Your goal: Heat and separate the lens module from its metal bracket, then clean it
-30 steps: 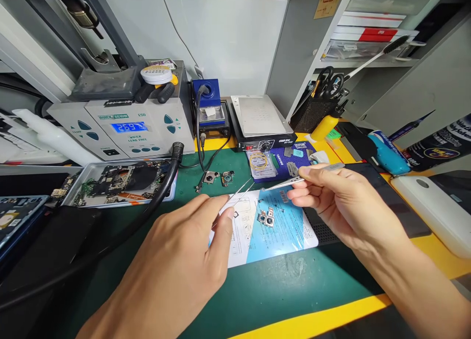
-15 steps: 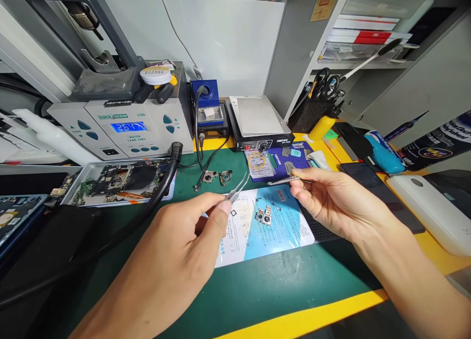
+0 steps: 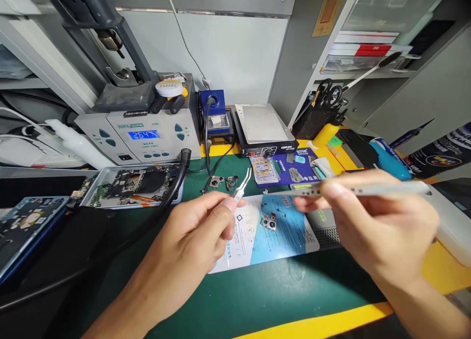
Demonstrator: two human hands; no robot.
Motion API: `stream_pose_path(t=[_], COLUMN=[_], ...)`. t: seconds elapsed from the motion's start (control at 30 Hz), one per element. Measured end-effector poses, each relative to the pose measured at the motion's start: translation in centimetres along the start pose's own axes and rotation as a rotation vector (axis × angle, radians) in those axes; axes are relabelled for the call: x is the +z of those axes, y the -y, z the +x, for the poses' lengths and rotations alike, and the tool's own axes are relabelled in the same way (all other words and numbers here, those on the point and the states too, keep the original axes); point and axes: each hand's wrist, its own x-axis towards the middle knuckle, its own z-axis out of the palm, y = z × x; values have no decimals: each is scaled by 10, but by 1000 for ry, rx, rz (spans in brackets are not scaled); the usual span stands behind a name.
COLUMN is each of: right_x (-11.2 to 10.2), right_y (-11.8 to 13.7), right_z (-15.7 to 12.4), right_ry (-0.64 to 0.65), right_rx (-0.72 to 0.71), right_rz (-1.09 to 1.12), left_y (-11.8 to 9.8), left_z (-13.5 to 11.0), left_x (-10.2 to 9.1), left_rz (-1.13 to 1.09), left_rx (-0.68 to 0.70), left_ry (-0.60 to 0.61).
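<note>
over the green mat (image 3: 257,295), mid-bench: left hand (image 3: 187,241) pinches curved tweezers (image 3: 243,186) between thumb and forefinger. their tips point up, slightly apart, nothing in them. right hand (image 3: 379,226) pinches straight tweezers (image 3: 312,190) around the middle, held level, tip pointing left above the printed card (image 3: 253,241). motion blur there, so can't tell if that tip carries anything. camera module (image 3: 270,222) lies on the blue half of the card, between the two hands and below both tools, neither touching it. two more small metal parts (image 3: 222,182) sit on the mat just behind the card, near the hot-air hose (image 3: 176,182). tray (image 3: 95,192) of boards at left, station (image 3: 147,133) display lit. status, my read: both tools are in hand and the module is laid out, but no contact or pick on it yet, so all handling of the module is left to do.
</note>
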Motion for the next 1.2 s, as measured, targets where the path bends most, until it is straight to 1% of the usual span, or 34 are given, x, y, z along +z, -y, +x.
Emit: stream_pose_path(t=[0.03,0.07,0.1,0.17,0.27,0.33,0.37,0.4,0.47,0.57,0.63,0.67,0.77,0.83,0.93,1.0,1.1,1.2], right_x=[-3,-6,-9,-17,-26,-28,-28,-27,-25,-21,-19,-18,-17,-16,-15,-13,-11,-9], right_y=[2,3,4,3,-3,-8,-11,-13,-15,-14,-12,-12,-11,-10,-12,-12,-13,-12], right_z=[-5,-10,-13,-16,-18,-17,-17,-16,-14,-10,-7,-6,-3,0,4,7,9,10], right_ry=[12,85,205,367,525,655,690,691,637,527,421,368,266,237,201,181,162,141], right_rx=[-155,-294,-390,-565,-778,-855,-866,-864,-817,-662,-567,-525,-385,-273,-123,-45,19,27], right_rz=[-115,-170,-229,-344,-590,-678,-689,-677,-606,-470,-450,-454,-459,-455,-465,-478,-463,-422], left_y=[0,0,0,-1,0,1,1,1,-1,-7,-10,-10,-8,-4,3,6,7,10], left_z=[0,0,0,1,2,3,4,3,2,-2,-4,-5,-6,-5,-3,-2,0,3], left_x=[1,1,2,2,0,-2,-4,-6,-10,-19,-24,-26,-27,-26,-24,-20,-13,-6], left_rz=[-25,-38,-43,-51,-48,-8,16,37,70,126,202,251,426,562,762,849,940,1032], left_rx=[3,6,10,21,25,32,38,40,28,30,49,56,66,67,51,52,103,181], left_ry=[2,-2,-7,-28,-62,-105,-129,-149,-163,-200,-254,-261,-209,-179,-195,-186,-162,-193])
